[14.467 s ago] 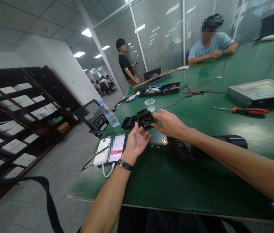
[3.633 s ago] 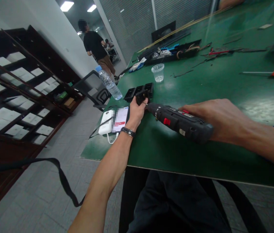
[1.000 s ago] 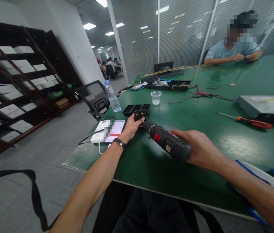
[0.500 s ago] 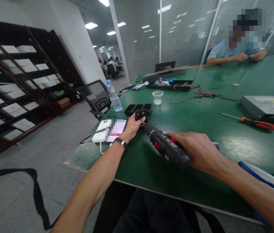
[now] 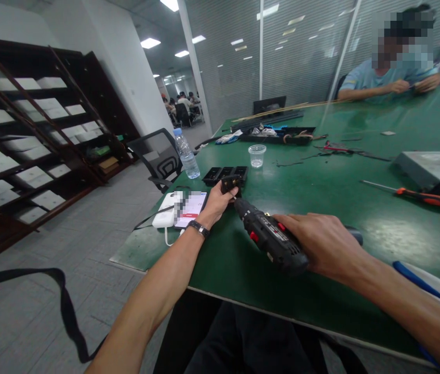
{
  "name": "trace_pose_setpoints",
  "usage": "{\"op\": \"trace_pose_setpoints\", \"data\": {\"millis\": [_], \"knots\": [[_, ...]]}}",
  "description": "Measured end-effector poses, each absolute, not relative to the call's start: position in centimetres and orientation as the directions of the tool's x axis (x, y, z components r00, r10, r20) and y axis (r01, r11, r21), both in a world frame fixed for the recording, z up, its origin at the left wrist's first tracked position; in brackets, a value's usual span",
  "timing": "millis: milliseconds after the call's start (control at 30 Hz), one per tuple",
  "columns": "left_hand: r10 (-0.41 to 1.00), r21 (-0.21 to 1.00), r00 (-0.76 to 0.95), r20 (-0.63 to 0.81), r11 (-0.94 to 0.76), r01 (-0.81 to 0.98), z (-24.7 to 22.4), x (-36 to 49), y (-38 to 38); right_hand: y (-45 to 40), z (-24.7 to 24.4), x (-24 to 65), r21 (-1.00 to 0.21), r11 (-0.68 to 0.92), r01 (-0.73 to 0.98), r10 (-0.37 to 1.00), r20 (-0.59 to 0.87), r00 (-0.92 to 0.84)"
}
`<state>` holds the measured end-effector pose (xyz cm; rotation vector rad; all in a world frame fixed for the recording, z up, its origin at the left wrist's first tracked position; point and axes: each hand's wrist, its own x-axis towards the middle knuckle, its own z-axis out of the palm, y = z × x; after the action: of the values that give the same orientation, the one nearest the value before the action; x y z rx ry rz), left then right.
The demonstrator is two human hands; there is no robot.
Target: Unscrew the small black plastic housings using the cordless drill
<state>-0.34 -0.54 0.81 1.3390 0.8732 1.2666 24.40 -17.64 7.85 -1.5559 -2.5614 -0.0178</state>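
My left hand (image 5: pixel 217 204) is closed around a small black part (image 5: pixel 230 183) with brass-coloured spots, holding it up over the table. In my right hand (image 5: pixel 313 236) is a black cordless drill (image 5: pixel 270 234) with red switches, its nose pointing away and to the left. The bit meets or nearly meets the near side of the black part; contact cannot be made out. Just behind the left hand lies a black compartment tray (image 5: pixel 211 176). A clear plastic cup (image 5: pixel 257 156) stands beyond the drill. The right hand's fingers are partly hidden by the drill.
Left of my hands are a white power bank (image 5: pixel 164 218), a phone (image 5: pixel 192 205) and a water bottle (image 5: pixel 187 156). To the right lie a screwdriver (image 5: pixel 426 197) and a grey metal box (image 5: pixel 430 169). A black tool tray (image 5: pixel 258 138) is farther back; another person (image 5: pixel 383 83) sits opposite.
The whole view has shifted slightly, so things appear a little farther right. Both hands keep their grip, with the drill and black part in nearly the same relation.
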Motion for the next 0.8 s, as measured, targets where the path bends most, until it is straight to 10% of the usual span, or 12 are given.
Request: {"op": "trace_pose_setpoints", "data": {"millis": [800], "knots": [[0.967, 0.971, 0.154, 0.205, -0.181, -0.157, 0.7, -0.2, -0.2, -17.9, 8.6, 24.4, -0.141, 0.423, 0.895, 0.906, 0.066, -0.418]]}}
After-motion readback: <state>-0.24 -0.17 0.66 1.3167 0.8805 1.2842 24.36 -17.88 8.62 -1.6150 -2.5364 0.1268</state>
